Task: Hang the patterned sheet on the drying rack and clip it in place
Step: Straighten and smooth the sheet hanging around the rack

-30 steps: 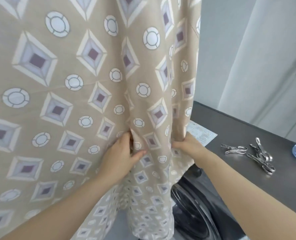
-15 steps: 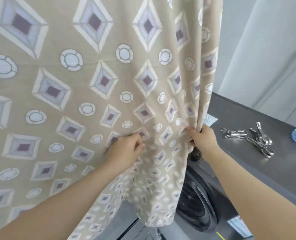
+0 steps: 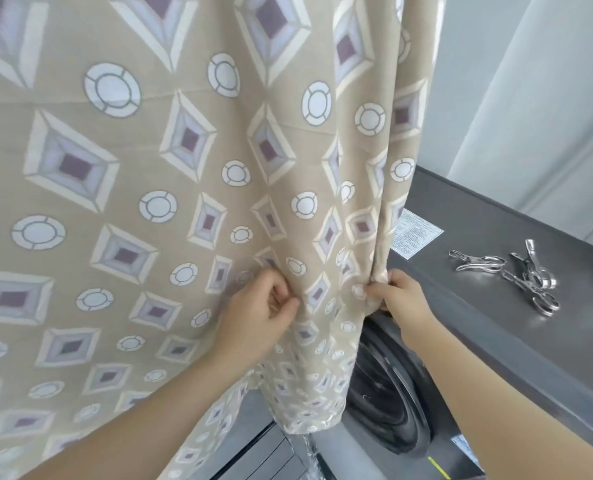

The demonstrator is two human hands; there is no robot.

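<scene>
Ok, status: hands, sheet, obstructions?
Left hand pinches a fold of the beige diamond-and-circle patterned sheet; right hand grips its bunched right edge. Sheet hangs, rack out of view. Silver metal clips lie on the grey washer top; nothing blocking.

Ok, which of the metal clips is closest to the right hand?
The lone clip left of the tangled cluster on the washer top; the rest lie farther from the right hand.

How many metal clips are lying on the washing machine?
3 for certain, all on the washer top: one clip alone at left, one pointing up behind, one toward the front edge. The overlapping two may hide another.
</scene>
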